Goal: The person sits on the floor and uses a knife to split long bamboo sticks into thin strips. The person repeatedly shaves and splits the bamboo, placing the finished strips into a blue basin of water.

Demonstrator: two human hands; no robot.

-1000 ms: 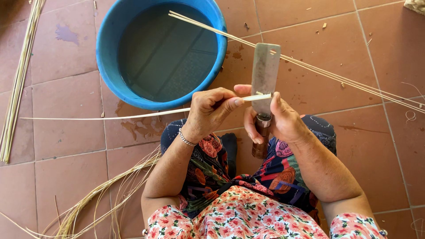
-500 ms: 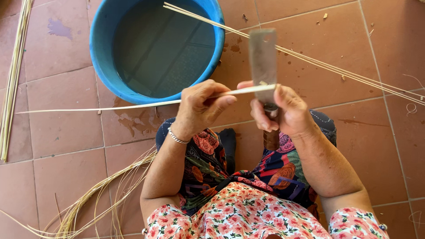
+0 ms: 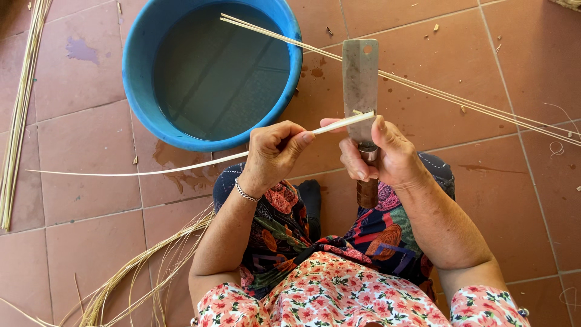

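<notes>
The left hand (image 3: pixel 275 151) is closed in a pinch grip, thumb and fingertips clamped on a long, thin, pale cane strip (image 3: pixel 181 166) close to its near end. From that pinch the strip runs far out to the person's left, low over the terracotta tiled floor (image 3: pixel 85 200), while its short near end reaches right and lies across the blade of a flat, rectangular grey steel cleaver (image 3: pixel 361 79). The right hand (image 3: pixel 378 157) is wrapped tightly around the cleaver's brown wooden handle (image 3: pixel 367 192), holding the blade upright and pointing away from the body, with the thumb pressed on the strip right where it meets the metal. Both hands sit above the person's lap, which is covered by dark patterned cloth (image 3: pixel 284 236) under a pink floral garment (image 3: pixel 333 290); a silver bracelet (image 3: pixel 245 192) circles the left wrist. Just beyond the hands stands a round blue plastic basin (image 3: pixel 136 91) holding water. A bundle of long pale strips (image 3: pixel 460 97) lies slanted across the basin's rim and off to the right. More strips lie along the floor's far left edge (image 3: pixel 18 115), and loose curved fibres (image 3: pixel 145 266) sprawl beside the left elbow.
</notes>
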